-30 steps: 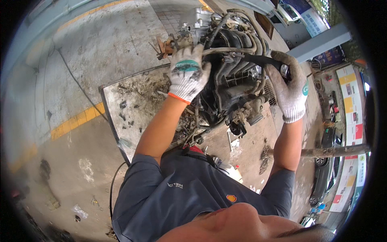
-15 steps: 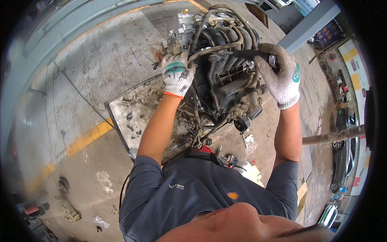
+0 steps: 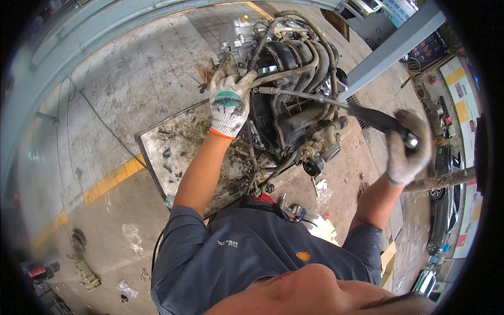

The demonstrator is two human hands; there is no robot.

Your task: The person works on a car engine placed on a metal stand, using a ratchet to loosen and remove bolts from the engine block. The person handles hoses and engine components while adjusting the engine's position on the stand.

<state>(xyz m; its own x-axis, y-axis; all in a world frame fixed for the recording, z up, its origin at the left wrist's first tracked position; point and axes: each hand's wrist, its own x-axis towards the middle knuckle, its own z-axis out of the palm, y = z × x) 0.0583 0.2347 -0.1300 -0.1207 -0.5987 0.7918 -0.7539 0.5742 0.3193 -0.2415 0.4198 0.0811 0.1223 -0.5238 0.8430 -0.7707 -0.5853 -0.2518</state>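
Note:
A greasy engine (image 3: 294, 79) with black intake runners and grey-brown hoses stands in front of me. My left hand (image 3: 229, 102), in a white knit glove with an orange cuff, is closed over a metal fitting (image 3: 228, 65) on its left side; the fingertips are partly hidden. My right hand (image 3: 409, 149), also gloved, is closed around the black grip of a long-shafted hand tool (image 3: 375, 119). A shiny metal end pokes out of that hand. The tool's thin metal shaft reaches left across the engine, its tip close to my left hand.
Under the engine lies a dirty, oil-stained board (image 3: 173, 152) with dark scraps on it. A grey-blue post (image 3: 394, 50) rises at the back right. A brown pole (image 3: 446, 180) juts in at the right, near parked cars. A cable (image 3: 102, 123) crosses the floor at the left.
My right hand has swung out to the right and down with the tool, which now lies aslant with its shaft showing in full. My left hand has barely moved.

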